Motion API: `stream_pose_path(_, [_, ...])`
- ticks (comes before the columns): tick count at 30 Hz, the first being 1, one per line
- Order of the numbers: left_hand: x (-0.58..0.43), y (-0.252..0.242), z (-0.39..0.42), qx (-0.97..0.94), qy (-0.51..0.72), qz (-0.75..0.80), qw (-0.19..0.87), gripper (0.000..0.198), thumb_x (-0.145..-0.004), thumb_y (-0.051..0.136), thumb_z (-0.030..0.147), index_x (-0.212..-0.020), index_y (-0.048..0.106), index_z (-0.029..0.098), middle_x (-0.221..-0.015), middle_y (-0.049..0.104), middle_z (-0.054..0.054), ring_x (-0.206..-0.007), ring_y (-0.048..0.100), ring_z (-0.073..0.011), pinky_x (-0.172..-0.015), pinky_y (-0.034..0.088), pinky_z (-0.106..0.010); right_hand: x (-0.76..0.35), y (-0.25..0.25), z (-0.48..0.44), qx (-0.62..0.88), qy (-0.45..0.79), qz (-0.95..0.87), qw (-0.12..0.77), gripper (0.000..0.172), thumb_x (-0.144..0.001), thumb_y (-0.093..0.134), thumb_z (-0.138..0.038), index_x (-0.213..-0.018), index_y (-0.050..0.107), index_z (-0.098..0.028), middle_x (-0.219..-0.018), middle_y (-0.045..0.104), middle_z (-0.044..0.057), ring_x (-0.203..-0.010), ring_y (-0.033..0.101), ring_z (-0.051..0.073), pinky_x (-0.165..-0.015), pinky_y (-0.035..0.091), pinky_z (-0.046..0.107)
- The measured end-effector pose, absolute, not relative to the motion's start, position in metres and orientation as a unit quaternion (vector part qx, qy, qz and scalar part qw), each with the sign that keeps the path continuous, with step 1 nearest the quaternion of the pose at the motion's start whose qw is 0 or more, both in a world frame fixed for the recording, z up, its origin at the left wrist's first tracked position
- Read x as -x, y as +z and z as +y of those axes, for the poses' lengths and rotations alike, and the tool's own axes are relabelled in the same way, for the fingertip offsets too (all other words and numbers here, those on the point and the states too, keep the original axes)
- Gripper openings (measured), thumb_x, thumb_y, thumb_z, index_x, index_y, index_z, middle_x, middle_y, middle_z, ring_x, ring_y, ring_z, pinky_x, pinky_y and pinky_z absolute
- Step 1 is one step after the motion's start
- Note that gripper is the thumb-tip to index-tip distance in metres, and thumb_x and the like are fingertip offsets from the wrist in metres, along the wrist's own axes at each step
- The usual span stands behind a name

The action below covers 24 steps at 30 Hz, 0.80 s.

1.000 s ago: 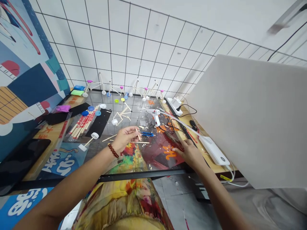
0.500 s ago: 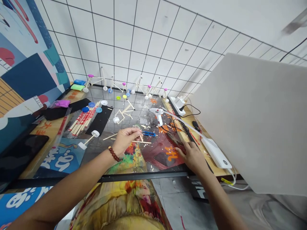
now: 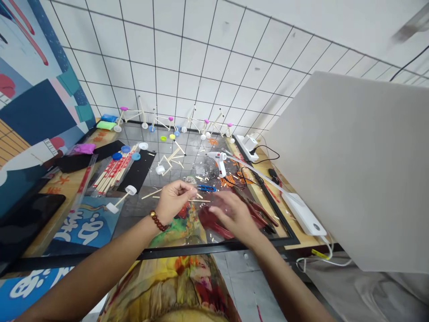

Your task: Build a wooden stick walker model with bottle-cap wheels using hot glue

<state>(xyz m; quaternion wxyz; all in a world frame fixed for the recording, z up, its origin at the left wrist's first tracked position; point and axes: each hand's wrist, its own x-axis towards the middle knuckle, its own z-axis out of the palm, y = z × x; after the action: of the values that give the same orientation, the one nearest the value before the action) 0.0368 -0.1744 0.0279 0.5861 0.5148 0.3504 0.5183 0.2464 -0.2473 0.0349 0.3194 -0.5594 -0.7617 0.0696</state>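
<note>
My left hand (image 3: 176,199), with a beaded bracelet at the wrist, is closed in a pinch over the middle of the table. A short wooden stick (image 3: 199,196) shows at its fingertips; the rest is hidden. Just under it a longer wooden stick (image 3: 201,201) lies flat. My right hand (image 3: 231,212) hovers to the right of the left one, blurred, with fingers apart and nothing visible in it. Beside it lie red-handled pliers (image 3: 263,213). Past my fingertips rests a blue cutter (image 3: 207,188), and beyond that a white glue gun (image 3: 219,162).
A half-built stick frame (image 3: 172,158) stands ahead, with several finished stick models along the wall. To the left are bundled sticks (image 3: 115,170), bottle caps (image 3: 125,149) and an axle with two white wheels (image 3: 121,199). A power strip (image 3: 246,147) and cable sit right.
My right hand has moved left from the pliers toward my left hand, uncovering the pliers. The left hand stays nearly in place, still pinching. The view has shifted slightly.
</note>
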Motion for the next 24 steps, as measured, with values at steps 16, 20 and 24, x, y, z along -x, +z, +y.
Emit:
stream_pose_path(16, [-0.024, 0.033, -0.16, -0.525, 0.51, 0.318, 0.603, 0.02, -0.076, 0.079, 0.038, -0.08, 0.08, 0.018, -0.088, 0.074, -0.007, -0.074, 0.067, -0.0161, -0.074, 0.057, -0.029, -0.211, 0.027, -0.163, 0.379, 0.212, -0.795, 0.424, 0.027, -0.1, 0.047, -0.031, -0.092, 0.071, -0.023, -0.083, 0.072, 0.005, -0.078, 0.064, 0.017, -0.076, 0.05, 0.032])
stream_pose_path(20, [-0.029, 0.031, -0.161, -0.515, 0.5, 0.335, 0.611, 0.022, -0.076, 0.079, 0.038, -0.081, 0.079, 0.016, -0.083, 0.075, -0.007, -0.074, 0.067, -0.0159, -0.074, 0.057, -0.028, -0.216, 0.024, -0.166, 0.387, 0.201, -0.793, 0.425, 0.025, -0.1, 0.047, -0.028, -0.094, 0.071, -0.023, -0.084, 0.072, 0.005, -0.078, 0.063, 0.018, -0.076, 0.049, 0.031])
stream_pose_path(24, [-0.031, 0.027, -0.16, -0.484, 0.491, 0.349, 0.635, 0.025, -0.075, 0.079, 0.039, -0.081, 0.077, 0.015, -0.075, 0.074, -0.006, -0.069, 0.067, -0.0155, -0.071, 0.056, -0.028, -0.218, 0.021, -0.169, 0.405, 0.209, -0.796, 0.399, 0.022, -0.098, 0.05, -0.027, -0.093, 0.071, -0.021, -0.081, 0.071, 0.004, -0.076, 0.062, 0.018, -0.074, 0.047, 0.031])
